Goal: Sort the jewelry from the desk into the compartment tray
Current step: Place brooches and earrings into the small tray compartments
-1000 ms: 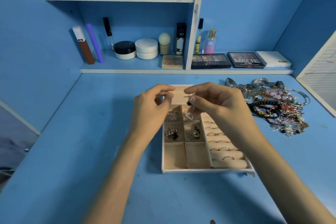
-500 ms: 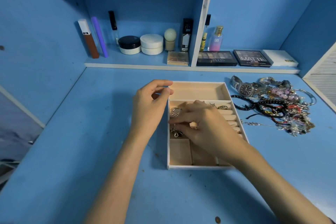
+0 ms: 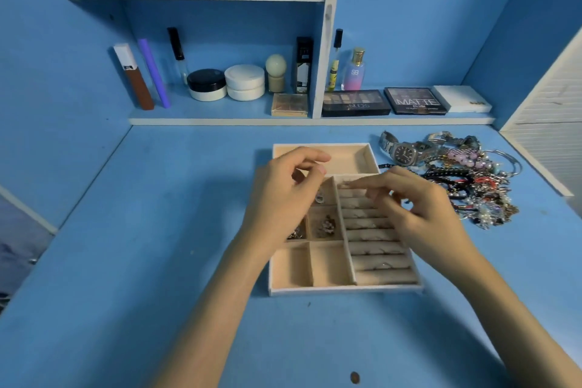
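Biggest worry: the right hand [image 3: 419,208] is held loose-fingered and motion-blurred just over the ring rolls [image 3: 374,249], with nothing visibly gripped. Rings already seated under it could probably get flicked out by a careless swipe. The left hand [image 3: 283,192] is curled, thumb close to index finger. Whether something tiny is pinched there can't be told, and if so it could be dropped into the wrong slot of the compartment tray [image 3: 343,290] beneath it. The jewelry pile [image 3: 466,179] is left tangled on the desk [image 3: 157,261] just right of the right hand, so several pieces might be dragged along at once.

Compared with half a second ago, the right hand has been lifted off the small compartments and shifted right. The left hand is barely moved.
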A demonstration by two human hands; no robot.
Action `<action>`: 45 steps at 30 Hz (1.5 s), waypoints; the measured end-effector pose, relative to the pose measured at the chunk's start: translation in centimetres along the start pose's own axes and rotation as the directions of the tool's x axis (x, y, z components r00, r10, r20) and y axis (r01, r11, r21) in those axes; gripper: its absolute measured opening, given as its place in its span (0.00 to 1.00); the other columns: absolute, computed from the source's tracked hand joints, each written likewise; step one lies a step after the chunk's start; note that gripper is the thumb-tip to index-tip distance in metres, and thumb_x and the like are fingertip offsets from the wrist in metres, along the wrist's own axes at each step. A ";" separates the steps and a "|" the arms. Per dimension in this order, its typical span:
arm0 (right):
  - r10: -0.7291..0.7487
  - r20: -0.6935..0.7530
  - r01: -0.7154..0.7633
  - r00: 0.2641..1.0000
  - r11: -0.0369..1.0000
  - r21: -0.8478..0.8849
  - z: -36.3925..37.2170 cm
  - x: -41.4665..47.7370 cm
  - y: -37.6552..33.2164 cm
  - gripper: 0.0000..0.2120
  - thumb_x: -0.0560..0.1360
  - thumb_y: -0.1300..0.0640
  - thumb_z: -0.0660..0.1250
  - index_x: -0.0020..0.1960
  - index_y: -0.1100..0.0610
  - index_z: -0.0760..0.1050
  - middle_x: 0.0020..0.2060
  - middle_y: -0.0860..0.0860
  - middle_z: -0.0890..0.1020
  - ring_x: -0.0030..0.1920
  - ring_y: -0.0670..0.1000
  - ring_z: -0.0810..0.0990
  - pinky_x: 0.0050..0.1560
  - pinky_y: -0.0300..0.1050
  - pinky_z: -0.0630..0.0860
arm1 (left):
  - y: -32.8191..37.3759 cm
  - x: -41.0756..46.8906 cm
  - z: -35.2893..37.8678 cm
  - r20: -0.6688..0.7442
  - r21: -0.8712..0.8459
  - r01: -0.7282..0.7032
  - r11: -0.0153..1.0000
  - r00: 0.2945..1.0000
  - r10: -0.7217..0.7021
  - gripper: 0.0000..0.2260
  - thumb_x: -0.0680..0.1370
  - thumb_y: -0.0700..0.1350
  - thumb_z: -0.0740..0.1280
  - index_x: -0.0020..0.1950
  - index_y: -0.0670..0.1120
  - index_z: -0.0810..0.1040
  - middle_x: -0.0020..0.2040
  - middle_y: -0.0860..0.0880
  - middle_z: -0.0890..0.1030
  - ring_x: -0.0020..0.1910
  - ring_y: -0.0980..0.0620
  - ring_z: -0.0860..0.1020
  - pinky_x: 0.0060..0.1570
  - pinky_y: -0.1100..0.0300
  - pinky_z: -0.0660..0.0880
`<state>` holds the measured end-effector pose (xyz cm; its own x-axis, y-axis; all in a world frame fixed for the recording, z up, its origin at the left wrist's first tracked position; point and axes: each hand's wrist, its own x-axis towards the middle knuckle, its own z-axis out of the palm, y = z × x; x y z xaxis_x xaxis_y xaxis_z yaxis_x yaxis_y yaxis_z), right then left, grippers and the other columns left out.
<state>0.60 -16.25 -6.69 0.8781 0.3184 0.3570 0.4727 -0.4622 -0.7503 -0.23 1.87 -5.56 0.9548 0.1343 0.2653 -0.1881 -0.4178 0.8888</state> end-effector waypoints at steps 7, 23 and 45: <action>0.177 -0.264 -0.201 0.948 0.977 -0.067 -5.7 -1.9 4.8 0.17 0.75 0.67 0.63 0.44 0.45 0.79 0.42 0.50 0.82 0.40 0.54 0.78 0.39 0.48 0.72 | 3.4 -0.3 5.4 0.266 0.260 -0.205 0.944 0.955 0.134 0.08 0.76 0.47 0.65 0.53 0.54 0.80 0.47 0.58 0.80 0.47 0.59 0.74 0.48 0.61 0.73; 0.282 -0.536 -0.299 0.796 0.953 0.056 -9.1 -3.3 7.8 0.15 0.72 0.69 0.60 0.45 0.54 0.82 0.41 0.49 0.82 0.39 0.49 0.77 0.37 0.41 0.72 | 4.1 1.4 13.4 0.531 0.577 -0.439 0.689 0.842 0.092 0.07 0.77 0.47 0.65 0.50 0.45 0.78 0.47 0.49 0.79 0.54 0.50 0.69 0.48 0.58 0.68; 0.384 -0.507 -0.311 0.772 0.923 0.226 -10.5 -3.5 6.9 0.16 0.73 0.65 0.62 0.42 0.46 0.81 0.35 0.49 0.81 0.34 0.45 0.74 0.30 0.32 0.67 | 7.3 1.6 13.6 0.507 0.174 -0.254 0.951 0.851 0.135 0.05 0.81 0.43 0.55 0.50 0.44 0.69 0.48 0.52 0.76 0.45 0.56 0.73 0.38 0.67 0.65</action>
<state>1.59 -29.23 -7.32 0.8968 -0.3508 0.2695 0.1468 -0.3388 -0.9293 3.03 -13.20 -3.75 0.9042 -0.3974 0.1565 -0.3818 -0.5878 0.7133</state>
